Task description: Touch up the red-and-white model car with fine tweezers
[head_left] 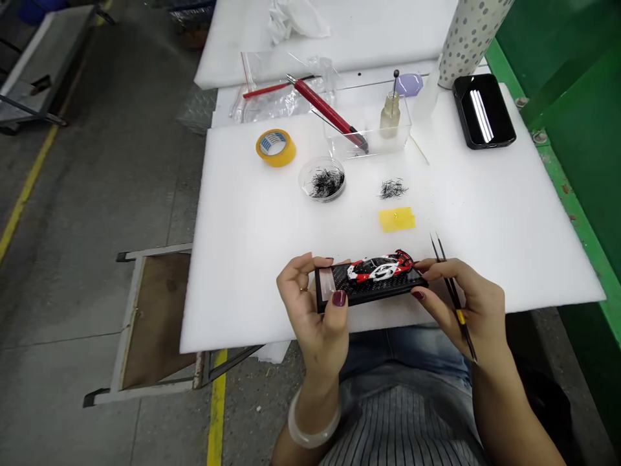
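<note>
Both hands hold a small model car (pixel 381 267) on its black display base (pixel 339 278), above the front edge of the white foam board. The car is red, white and black with a rear wing. My left hand (pixel 315 317) grips the base's left end, thumb on the near side and fingers behind. At the base's right end, my right hand (pixel 466 298) pinches the corner between thumb and fingertip. Black tweezers (pixel 453 291) with a yellow band also rest in my right hand, their tips apart and pointing away from me, nothing between them.
On the foam board (pixel 233 259) lie a yellow tape piece (pixel 396 219), loose black slivers (pixel 392 188), a round dish (pixel 323 181) of more slivers and a tape roll (pixel 275 147). Behind are a red pen-like tool (pixel 325 110), a small bottle (pixel 390 116) and a black device (pixel 484 111).
</note>
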{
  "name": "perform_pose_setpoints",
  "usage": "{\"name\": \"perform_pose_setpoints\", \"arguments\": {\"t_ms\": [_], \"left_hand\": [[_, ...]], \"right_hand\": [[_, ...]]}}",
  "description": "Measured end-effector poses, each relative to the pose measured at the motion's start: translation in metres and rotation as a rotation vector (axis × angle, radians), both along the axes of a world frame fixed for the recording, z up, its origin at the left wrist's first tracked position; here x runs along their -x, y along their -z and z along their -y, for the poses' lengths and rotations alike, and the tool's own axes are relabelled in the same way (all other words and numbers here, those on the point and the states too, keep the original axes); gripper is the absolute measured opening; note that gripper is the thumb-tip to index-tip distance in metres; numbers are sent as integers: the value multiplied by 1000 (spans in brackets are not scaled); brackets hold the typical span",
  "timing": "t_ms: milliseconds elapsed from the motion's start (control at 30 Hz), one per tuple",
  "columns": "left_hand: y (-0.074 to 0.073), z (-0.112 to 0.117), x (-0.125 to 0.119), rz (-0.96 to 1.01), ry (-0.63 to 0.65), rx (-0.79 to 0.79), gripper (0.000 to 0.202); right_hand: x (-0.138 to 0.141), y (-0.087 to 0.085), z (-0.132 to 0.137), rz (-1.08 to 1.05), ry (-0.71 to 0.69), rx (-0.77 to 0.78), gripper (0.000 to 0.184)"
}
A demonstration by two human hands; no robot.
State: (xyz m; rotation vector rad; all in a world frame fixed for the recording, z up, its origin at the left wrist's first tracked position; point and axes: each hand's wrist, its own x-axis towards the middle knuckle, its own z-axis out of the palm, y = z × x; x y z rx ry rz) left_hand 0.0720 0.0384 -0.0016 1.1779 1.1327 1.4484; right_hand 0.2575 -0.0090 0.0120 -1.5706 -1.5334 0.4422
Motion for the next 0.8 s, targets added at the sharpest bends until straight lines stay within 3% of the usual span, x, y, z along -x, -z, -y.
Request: {"name": "perform_pose_setpoints", "arguments": {"t_ms": [267, 433, 600, 800], "left_hand": [[1, -8, 8, 52, 16, 148, 35], [-7, -18, 10, 53, 41, 225, 30], [-19, -25, 1, 321, 101, 317, 32], [-35, -16, -19, 624, 320, 582, 28]], "right_hand": [[-9, -2, -8, -118, -107, 80, 16], [-12, 6, -7, -361, -28, 2, 56], [-4, 7, -11, -689, 29, -67, 26], [18, -17, -18, -1035, -82, -255, 7]]}}
